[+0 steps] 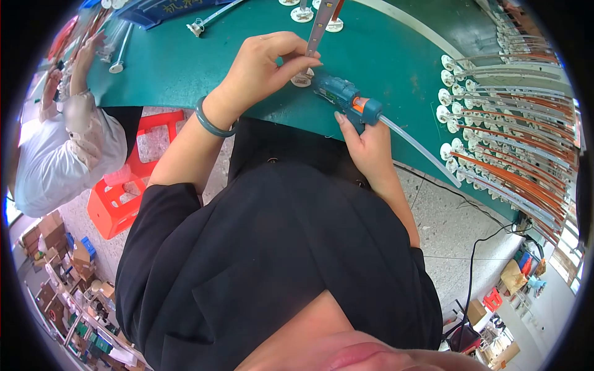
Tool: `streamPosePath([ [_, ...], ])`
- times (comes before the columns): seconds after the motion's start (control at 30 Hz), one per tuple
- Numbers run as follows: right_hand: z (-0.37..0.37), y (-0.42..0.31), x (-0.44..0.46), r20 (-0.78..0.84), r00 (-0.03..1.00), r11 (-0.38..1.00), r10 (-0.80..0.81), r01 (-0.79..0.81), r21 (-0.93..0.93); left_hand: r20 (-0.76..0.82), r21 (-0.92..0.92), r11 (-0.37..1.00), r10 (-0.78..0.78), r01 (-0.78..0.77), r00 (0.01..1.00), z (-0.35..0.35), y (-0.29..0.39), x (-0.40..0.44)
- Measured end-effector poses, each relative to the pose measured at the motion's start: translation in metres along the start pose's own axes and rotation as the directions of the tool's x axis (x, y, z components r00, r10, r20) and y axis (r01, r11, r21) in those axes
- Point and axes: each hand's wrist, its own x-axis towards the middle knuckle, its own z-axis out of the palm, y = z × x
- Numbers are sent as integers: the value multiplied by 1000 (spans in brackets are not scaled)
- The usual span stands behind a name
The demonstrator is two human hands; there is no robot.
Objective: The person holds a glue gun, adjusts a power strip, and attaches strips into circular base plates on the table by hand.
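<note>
My left hand (263, 65), with a bangle on its wrist, pinches a narrow grey LED strip (318, 28) that stands upright. Directly below those fingers, a white round base (302, 78) rests on the green table; the hand partly hides where strip and base meet. My right hand (371, 148) is wrapped around a teal and orange hot glue gun (346, 96). Its front end points at the base, close beside it. A long translucent glue stick (421, 148) sticks out of the gun's back.
Several rods on white round bases (458, 114) crowd the table's right side. More bases (302, 15) stand at the far edge, near a blue bin (167, 11). At left, a co-worker in a white top (68, 154) works beside red stools (114, 207). A black cable (473, 260) hangs at right.
</note>
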Motion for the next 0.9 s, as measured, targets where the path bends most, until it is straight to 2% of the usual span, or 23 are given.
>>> streamPosePath([
  [0.23, -4, 6, -3, 21, 1000, 998, 10, -11, 54, 27, 62, 997, -44, 43, 999, 1, 0, 0],
  [0.33, -11, 9, -4, 124, 958, 901, 257, -284, 329, 32, 100, 994, -45, 42, 998, -1, 9, 3],
  [0.4, -14, 14, -4, 103, 969, 884, 225, -248, 396, 10, 78, 997, -5, 4, 1000, 0, 14, 1],
  [0.43, -14, 15, -6, 97, 972, 873, 214, -235, 428, 62, 100, 995, -13, 6, 998, -3, 14, 1],
  [0.53, -15, 14, -5, 104, 970, 877, 220, -243, 414, 122, 32, 999, -36, 32, 992, -9, 14, 7],
  [0.73, -15, 10, -3, 125, 966, 908, 229, -258, 331, 199, 21, 992, -126, 125, 972, -11, 19, 19],
  [0.83, -13, 9, 0, 154, 961, 928, 230, -264, 262, 160, 30, 995, -103, 99, 982, -13, 13, 15],
  [0.9, -7, 14, 1, 106, 986, 971, 125, -144, 191, 135, 7, 996, -91, 91, 987, -13, 9, 9],
])
